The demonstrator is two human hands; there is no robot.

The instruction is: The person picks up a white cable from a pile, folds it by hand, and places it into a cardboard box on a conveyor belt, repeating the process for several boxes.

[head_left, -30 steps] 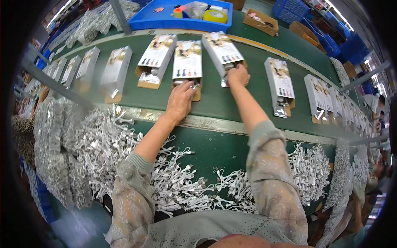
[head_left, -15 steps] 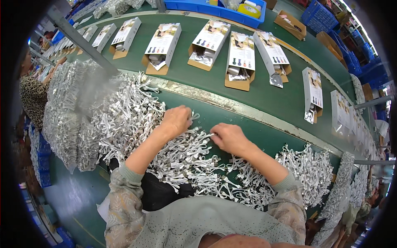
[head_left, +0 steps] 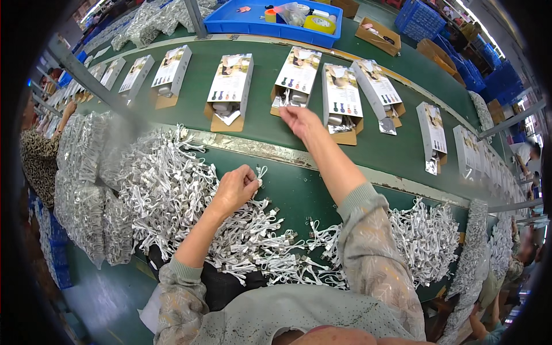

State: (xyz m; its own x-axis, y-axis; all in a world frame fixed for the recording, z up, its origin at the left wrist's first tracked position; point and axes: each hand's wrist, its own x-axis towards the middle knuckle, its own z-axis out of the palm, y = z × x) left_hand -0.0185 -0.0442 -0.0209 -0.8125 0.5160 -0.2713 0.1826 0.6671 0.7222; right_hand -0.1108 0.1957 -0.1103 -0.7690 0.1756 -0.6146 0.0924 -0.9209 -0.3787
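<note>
My left hand is closed above the near bench, pinching a short white USB cable whose loop sticks out past the fingertips. Beneath and around it spreads a big heap of the same white bundled cables. My right hand reaches over the bench's metal edge to an open-ended white printed box. Its fingers are pinched at the box mouth, on a white cable partly inside. A pale rounded item and silver wrapping also show in that mouth.
More open printed boxes with brown flaps line the green belt. Behind stands a blue tray with tape rolls. Clear bags of cables are stacked at left, another cable heap lies right, and a co-worker's patterned sleeve shows far left.
My right hand has left the cable heap and moved forward to the mouth of a box. My left hand stays over the heap, holding a cable. The whole view has shifted slightly.
</note>
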